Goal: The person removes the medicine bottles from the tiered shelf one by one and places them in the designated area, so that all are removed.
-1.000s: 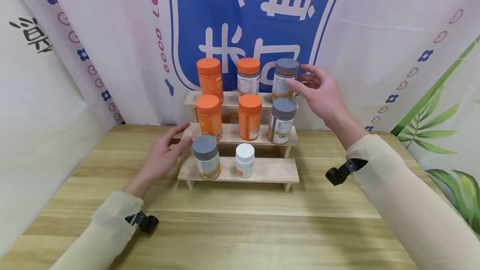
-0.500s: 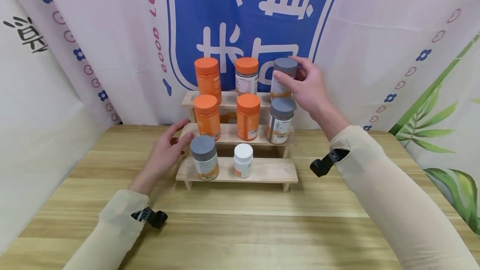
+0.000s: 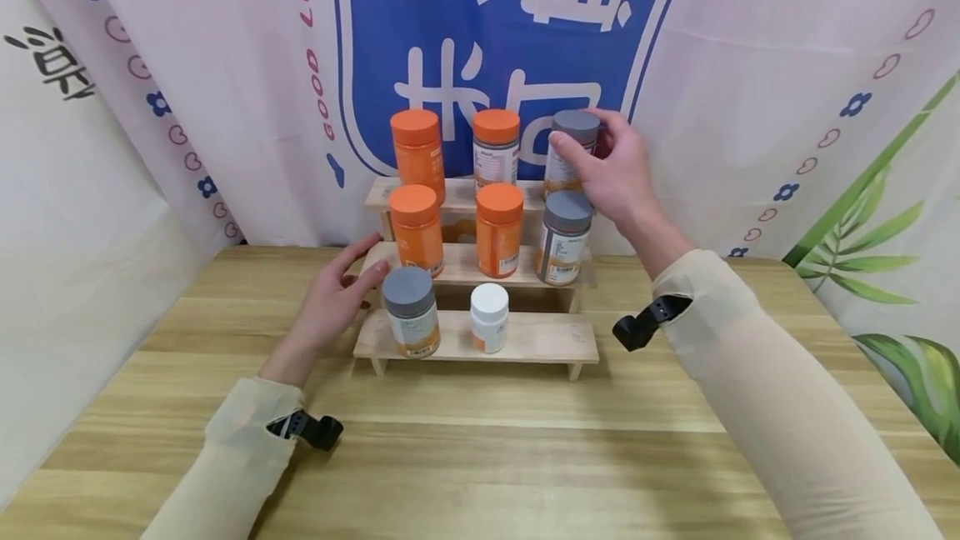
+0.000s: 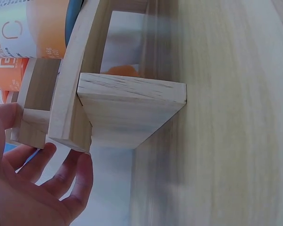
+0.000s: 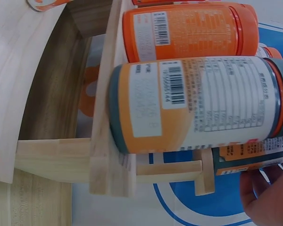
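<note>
Right hand: my right hand (image 3: pixel 618 169) is pinching the grey-lidded tablet jar (image 3: pixel 561 169), thumb on the near side, fingers round the back.
Left hand: my left hand (image 3: pixel 330 294) is curled at the left end of the three-tier wooden rack (image 3: pixel 547 340), around the middle plank; can't tell how hard it bears.
Pinched jar: upright, rack top tier, right end; base looks seated, partly hidden in the head view.
Rack middle tier, right end: second grey-lidded jar (image 3: pixel 564 244), directly in front of the pinched one.
Rack top tier, centre: orange-lidded jar (image 3: pixel 495 161) with white label, clear gap to the pinched jar.
Technique, my call: light pinch, jar vertical, wrist clear of the middle-tier lid. Left hand should only brace the rack, not pull it.
Risk, my call: letting go unevenly could tip the jar off the rack's right end.
</note>
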The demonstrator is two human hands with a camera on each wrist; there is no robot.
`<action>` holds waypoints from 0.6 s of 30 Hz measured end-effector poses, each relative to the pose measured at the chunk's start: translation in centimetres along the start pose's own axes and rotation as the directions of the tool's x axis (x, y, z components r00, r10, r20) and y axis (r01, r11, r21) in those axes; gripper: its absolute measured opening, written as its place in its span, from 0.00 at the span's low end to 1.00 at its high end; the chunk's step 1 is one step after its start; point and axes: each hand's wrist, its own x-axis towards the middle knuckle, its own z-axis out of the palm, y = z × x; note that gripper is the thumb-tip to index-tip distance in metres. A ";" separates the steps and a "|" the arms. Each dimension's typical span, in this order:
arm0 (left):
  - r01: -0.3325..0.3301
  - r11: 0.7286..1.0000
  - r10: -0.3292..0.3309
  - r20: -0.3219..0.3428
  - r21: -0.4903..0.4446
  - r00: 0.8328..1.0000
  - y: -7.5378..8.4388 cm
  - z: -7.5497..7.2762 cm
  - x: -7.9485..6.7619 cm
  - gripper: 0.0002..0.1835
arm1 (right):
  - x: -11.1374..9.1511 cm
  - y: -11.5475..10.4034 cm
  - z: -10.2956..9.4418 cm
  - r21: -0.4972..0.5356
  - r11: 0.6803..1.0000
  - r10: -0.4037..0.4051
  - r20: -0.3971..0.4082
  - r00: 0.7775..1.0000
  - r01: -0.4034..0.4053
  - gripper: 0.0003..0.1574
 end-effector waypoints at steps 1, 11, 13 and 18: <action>0.000 1.000 0.000 0.000 -0.004 1.000 0.0 0.1 0.1 0.36 | 0.0 0.0 -0.1 -0.015 1.000 0.010 0.002 1.000 -0.010 0.41; 0.002 1.000 -0.002 0.006 -0.001 1.000 0.1 0.1 -0.1 0.34 | 0.2 -0.2 -0.3 -0.041 0.998 0.048 0.029 0.998 -0.046 0.41; 0.002 1.000 -0.002 0.006 -0.002 1.000 0.1 0.1 -0.1 0.34 | 0.1 -0.2 -0.4 -0.043 0.998 0.045 0.029 0.999 -0.043 0.41; 0.004 1.000 -0.004 0.005 -0.001 1.000 0.2 0.2 -0.2 0.33 | 0.0 0.0 -0.4 -0.040 0.999 0.026 0.038 0.999 -0.025 0.40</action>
